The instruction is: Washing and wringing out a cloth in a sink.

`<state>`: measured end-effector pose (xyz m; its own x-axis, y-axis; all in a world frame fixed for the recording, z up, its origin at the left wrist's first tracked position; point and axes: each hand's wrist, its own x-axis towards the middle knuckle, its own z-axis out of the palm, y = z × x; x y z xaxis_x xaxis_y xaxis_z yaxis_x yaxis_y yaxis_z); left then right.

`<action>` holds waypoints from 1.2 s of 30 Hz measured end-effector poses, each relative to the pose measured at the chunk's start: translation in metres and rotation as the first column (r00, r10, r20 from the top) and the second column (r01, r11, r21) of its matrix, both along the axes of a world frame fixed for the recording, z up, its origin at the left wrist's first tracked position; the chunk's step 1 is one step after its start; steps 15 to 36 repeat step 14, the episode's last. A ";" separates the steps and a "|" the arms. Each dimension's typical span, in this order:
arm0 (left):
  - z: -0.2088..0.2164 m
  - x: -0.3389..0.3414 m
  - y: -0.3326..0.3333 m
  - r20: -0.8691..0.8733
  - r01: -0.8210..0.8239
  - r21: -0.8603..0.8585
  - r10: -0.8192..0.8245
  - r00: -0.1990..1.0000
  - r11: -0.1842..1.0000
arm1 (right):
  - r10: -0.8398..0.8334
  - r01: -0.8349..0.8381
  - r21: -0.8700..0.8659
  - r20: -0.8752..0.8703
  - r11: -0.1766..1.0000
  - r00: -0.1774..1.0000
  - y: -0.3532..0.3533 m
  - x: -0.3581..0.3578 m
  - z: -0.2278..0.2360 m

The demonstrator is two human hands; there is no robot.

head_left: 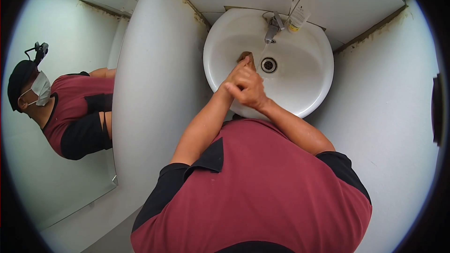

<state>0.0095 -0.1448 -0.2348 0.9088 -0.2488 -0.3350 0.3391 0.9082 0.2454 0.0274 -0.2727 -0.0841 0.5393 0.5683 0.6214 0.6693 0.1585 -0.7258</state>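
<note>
Both my hands are together over the left half of a white washbasin (304,65). My right hand (249,87) lies across my left hand and wrist, its fingers curled round them. My left hand (245,59) points away from me into the bowl. Shade and the right hand hide much of its fingers, so their pose is unclear. A thin stream of water (264,51) falls from the chrome tap (273,32) at the far side, just right of my left fingertips. The round drain (268,65) is right of my hands.
A pale squeeze tube with a yellow part (297,19) stands on the basin's back ledge, right of the tap. White walls (375,93) close in on both sides. A large mirror (61,178) on the left reflects my dark red shirt and arm.
</note>
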 end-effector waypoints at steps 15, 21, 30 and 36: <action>0.028 -0.001 -0.013 -0.218 -0.185 0.448 0.308 0.926 0.875 | -0.328 0.337 -0.108 0.091 0.935 0.940 0.007 0.008 -0.034; 0.028 -0.001 -0.013 -0.218 -0.185 0.448 0.308 0.926 0.875 | -0.328 0.337 -0.108 0.091 0.935 0.940 0.007 0.008 -0.034; 0.028 -0.001 -0.013 -0.218 -0.185 0.448 0.308 0.926 0.875 | -0.328 0.337 -0.108 0.091 0.935 0.940 0.007 0.008 -0.034; 0.028 -0.001 -0.013 -0.218 -0.185 0.448 0.308 0.926 0.875 | -0.328 0.337 -0.108 0.091 0.935 0.940 0.007 0.008 -0.034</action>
